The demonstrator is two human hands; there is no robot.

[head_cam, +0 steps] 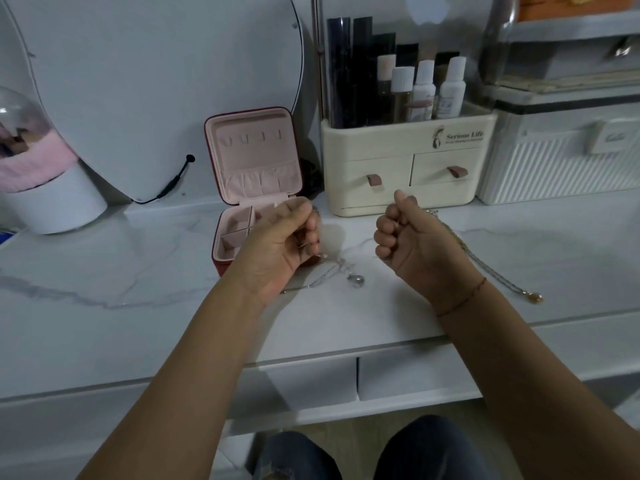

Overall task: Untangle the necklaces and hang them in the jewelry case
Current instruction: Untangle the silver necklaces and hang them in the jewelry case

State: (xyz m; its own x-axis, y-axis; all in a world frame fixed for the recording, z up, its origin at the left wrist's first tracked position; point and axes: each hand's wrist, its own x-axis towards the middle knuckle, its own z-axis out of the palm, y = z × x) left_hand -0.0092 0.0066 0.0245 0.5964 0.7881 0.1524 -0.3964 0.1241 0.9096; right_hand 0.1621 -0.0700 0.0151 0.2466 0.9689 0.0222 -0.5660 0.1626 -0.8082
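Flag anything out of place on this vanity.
The silver necklace and gold necklace sprawl on the marble top, the gold one's pendant near the front edge, while the jewelry case hooks hang empty.

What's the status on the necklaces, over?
Left hand pinches silver necklace; right hand curled, grip unclear. Gold necklace lies on table. Jewelry case open, hooks bare. Nothing blocking.

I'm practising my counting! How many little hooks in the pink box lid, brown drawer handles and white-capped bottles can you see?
small hooks in the pink jewelry case lid: 4
brown tab handles on the cream organiser: 2
white-capped bottles: 4
Total: 10
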